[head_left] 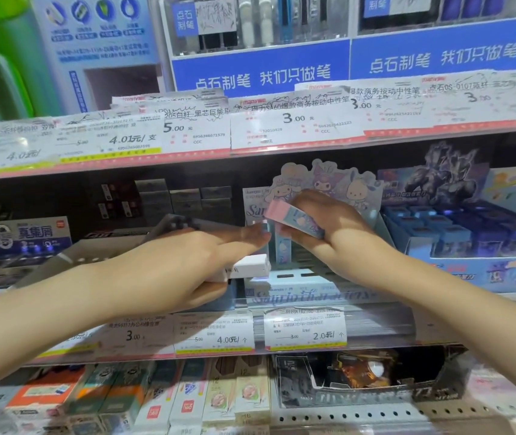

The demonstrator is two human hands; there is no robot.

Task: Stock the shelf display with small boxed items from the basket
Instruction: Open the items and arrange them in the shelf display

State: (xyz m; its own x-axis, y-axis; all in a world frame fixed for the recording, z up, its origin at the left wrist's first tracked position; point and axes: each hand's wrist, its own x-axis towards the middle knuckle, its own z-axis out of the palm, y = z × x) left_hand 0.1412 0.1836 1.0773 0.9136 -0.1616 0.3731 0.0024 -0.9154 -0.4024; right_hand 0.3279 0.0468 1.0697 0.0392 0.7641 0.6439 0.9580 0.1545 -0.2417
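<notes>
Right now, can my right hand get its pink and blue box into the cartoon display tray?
Probably yes: the right hand holds the pink and blue box directly over the display tray, with nothing between them.

A store shelf (376, 324) with price tags (305, 328) along its front edge holds a pale blue cartoon-character display box (306, 291) at centre. Just right of it sits a darker blue display box (470, 246) packed with small cartons. To the left stand stacked grey and dark packets (184, 196) and a blue-and-white carton (30, 233). The shelf above (250, 146) carries blue pen displays (259, 67).
</notes>
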